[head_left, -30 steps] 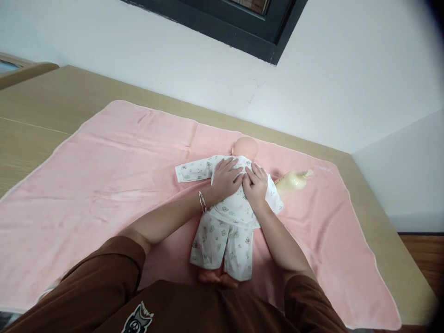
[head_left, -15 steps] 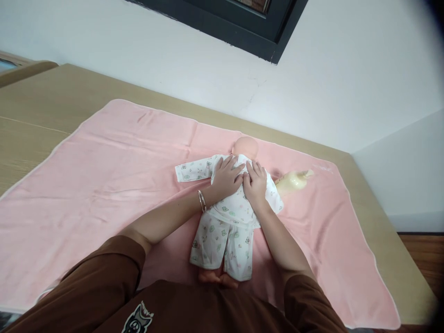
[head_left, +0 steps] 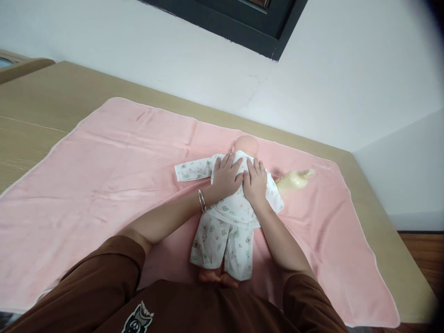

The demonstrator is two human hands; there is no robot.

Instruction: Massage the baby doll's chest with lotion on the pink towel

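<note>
A baby doll [head_left: 247,144] lies on a pink blanket [head_left: 132,166], its bare head toward the wall and its feet toward me. It wears a white printed top [head_left: 229,210] and matching trousers [head_left: 210,243]. My left hand [head_left: 227,177] rests flat on the upper part of the top, fingers spread. Beside it my right hand [head_left: 255,181] lies flat on the same top, its fingers stretched toward the doll's head. The thumbs are close together. One sleeve [head_left: 194,169] stretches out to the left. The doll's face is not visible.
A pale yellow bottle [head_left: 294,180] lies on the blanket to the right of the doll. Underneath is a wooden table [head_left: 38,99], against a white wall [head_left: 329,78] with a dark frame [head_left: 243,32]. The table's right edge drops to a brown floor [head_left: 425,256].
Both hands stay on the doll's top. My right fingers have shifted very slightly, and the top's collar seems a little nearer the head. The view has tilted a touch.
</note>
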